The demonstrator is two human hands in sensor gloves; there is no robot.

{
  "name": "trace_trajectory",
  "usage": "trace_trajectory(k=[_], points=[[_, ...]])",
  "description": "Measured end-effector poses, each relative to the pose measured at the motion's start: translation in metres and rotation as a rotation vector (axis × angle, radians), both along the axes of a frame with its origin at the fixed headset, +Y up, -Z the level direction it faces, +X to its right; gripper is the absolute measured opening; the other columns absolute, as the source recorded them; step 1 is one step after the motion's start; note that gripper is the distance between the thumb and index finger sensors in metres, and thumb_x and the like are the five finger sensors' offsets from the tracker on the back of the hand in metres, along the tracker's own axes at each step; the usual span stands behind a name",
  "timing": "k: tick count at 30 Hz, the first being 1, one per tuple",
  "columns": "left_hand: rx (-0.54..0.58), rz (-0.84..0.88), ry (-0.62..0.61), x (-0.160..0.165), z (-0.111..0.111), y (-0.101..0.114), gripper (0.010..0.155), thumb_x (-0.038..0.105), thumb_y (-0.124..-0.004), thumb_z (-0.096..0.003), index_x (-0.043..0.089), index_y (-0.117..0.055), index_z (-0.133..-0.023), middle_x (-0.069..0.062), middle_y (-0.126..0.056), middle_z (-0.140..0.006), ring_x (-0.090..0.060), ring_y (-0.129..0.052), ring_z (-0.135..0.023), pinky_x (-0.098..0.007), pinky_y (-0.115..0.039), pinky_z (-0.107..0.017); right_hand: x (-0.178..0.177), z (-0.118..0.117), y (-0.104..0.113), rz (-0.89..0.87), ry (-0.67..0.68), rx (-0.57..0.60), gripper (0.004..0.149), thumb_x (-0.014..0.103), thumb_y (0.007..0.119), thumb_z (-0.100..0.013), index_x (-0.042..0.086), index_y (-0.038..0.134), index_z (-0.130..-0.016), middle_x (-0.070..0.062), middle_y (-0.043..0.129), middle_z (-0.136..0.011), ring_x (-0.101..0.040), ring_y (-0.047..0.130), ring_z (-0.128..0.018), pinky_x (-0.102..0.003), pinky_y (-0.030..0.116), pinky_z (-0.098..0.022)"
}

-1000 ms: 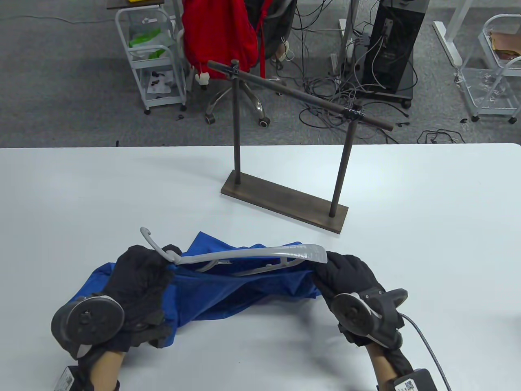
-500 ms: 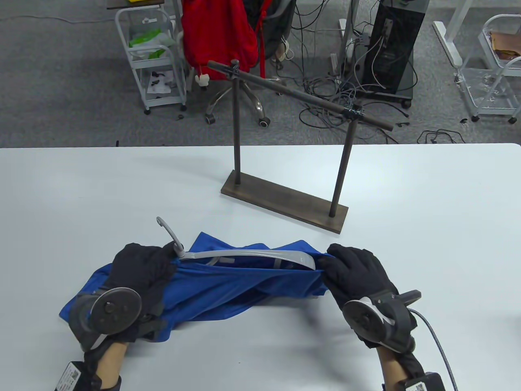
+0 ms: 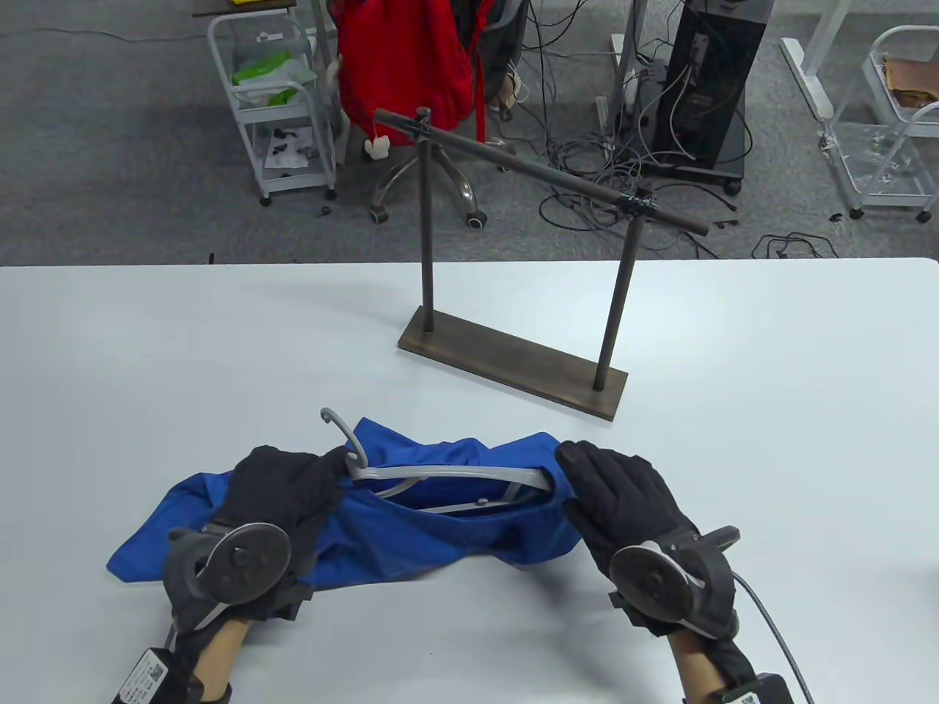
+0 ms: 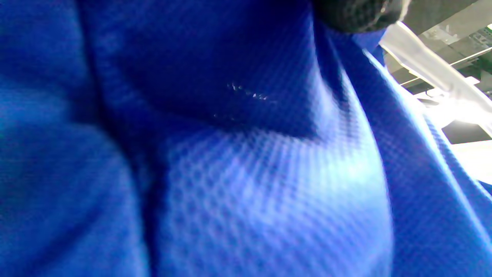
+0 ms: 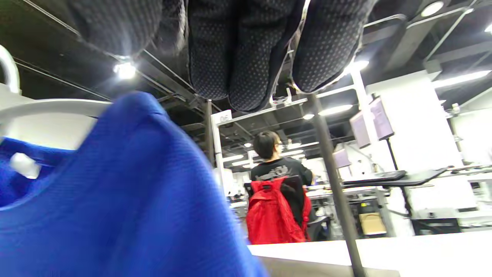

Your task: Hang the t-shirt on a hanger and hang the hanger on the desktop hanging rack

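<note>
A blue t-shirt (image 3: 440,532) lies bunched on the white table (image 3: 770,440). A grey hanger (image 3: 440,473) sits partly inside it, hook (image 3: 339,427) sticking out to the upper left. My left hand (image 3: 293,488) grips the hanger at its neck together with the cloth. In the left wrist view the shirt (image 4: 230,173) fills the frame, with the pale hanger (image 4: 423,67) at the right. My right hand (image 3: 598,488) rests on the shirt's right end, fingers (image 5: 238,50) straight, over the covered hanger arm. The dark metal rack (image 3: 513,363) stands behind; its bar (image 3: 543,176) carries nothing.
The rack's right post (image 5: 334,184) rises close in front of my right hand. Beyond the table's far edge are a chair with a red bag (image 3: 403,59), white carts (image 3: 282,110), cables and a computer tower (image 3: 708,88). A person (image 5: 278,169) sits in the background.
The hanger slid to the right and deeper into the shirt; its right arm end is now under the cloth. My left hand moved right with it, and my right hand shifted slightly left.
</note>
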State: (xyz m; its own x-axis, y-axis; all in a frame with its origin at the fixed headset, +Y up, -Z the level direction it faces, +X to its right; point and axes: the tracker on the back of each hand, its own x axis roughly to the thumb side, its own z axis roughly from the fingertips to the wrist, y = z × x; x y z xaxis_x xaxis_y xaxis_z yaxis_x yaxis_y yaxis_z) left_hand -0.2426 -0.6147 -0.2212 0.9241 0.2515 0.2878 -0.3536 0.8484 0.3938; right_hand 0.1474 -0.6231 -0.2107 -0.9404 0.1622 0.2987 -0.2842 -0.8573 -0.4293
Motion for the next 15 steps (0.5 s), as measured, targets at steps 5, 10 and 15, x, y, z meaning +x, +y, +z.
trace_trajectory(k=[5,10,15], points=[[0.01,-0.009,-0.027,0.007,0.005,0.001,0.053,0.055,-0.069,-0.0426,0.059,-0.071,-0.095,0.022,-0.088,-0.082,-0.008,-0.089,-0.075,-0.047,-0.067,-0.082,-0.004,-0.011,-0.016,0.095,0.007,-0.198,0.057,0.047,0.071,-0.047,0.037,0.061,-0.103,0.005,0.076,-0.106,-0.024,0.083,-0.098,-0.056,0.069,-0.075],[0.023,-0.068,-0.049,0.023,0.011,-0.001,0.052,0.055,-0.07,-0.0428,0.059,-0.071,-0.095,0.021,-0.089,-0.082,-0.009,-0.09,-0.075,-0.048,-0.067,-0.082,-0.024,-0.005,-0.019,0.117,0.022,-0.169,0.055,0.045,0.073,-0.047,0.035,0.065,-0.1,0.008,0.08,-0.101,-0.02,0.086,-0.094,-0.054,0.07,-0.076],[0.002,-0.11,-0.092,0.041,0.017,-0.006,0.052,0.056,-0.069,-0.0433,0.061,-0.069,-0.095,0.024,-0.087,-0.084,-0.007,-0.089,-0.077,-0.046,-0.066,-0.083,-0.046,0.008,-0.018,0.124,0.073,-0.086,0.051,0.045,0.074,-0.046,0.035,0.068,-0.096,0.009,0.084,-0.094,-0.017,0.091,-0.086,-0.051,0.074,-0.074]])
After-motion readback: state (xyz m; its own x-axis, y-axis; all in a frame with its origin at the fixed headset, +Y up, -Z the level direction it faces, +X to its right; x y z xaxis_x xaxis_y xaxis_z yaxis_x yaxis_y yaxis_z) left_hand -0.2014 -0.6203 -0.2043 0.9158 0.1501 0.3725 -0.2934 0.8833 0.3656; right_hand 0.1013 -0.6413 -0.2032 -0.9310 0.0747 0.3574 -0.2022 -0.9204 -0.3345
